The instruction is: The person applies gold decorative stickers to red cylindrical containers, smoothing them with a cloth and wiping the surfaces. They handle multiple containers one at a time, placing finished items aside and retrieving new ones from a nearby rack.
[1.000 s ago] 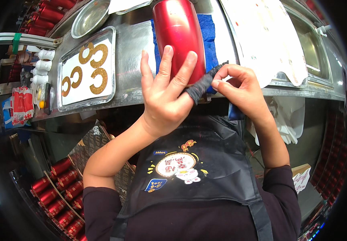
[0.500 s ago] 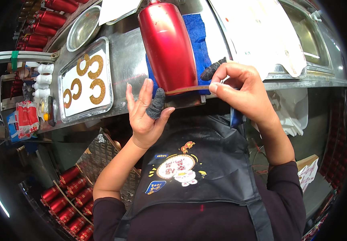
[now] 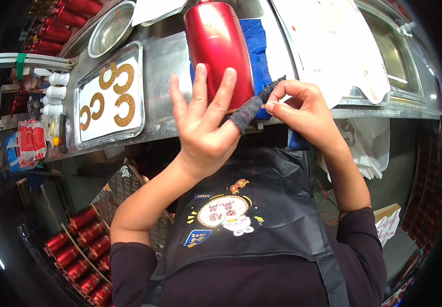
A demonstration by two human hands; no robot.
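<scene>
The bottle (image 3: 218, 46) rests on a cloth (image 3: 258, 43) on the surface (image 3: 164, 71), right of the tray (image 3: 118, 56) and bowl (image 3: 111, 30), left of the basin (image 3: 392, 51).

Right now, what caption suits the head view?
Left hand over a red bottle on blue cloth, right hand pinching a thin strip.

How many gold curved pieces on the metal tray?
5 visible on the metal tray: top piece left of the upper-right piece, lower-right piece below that, centre-left piece, and far-left piece. Any stacked underneath would be hidden.
</scene>
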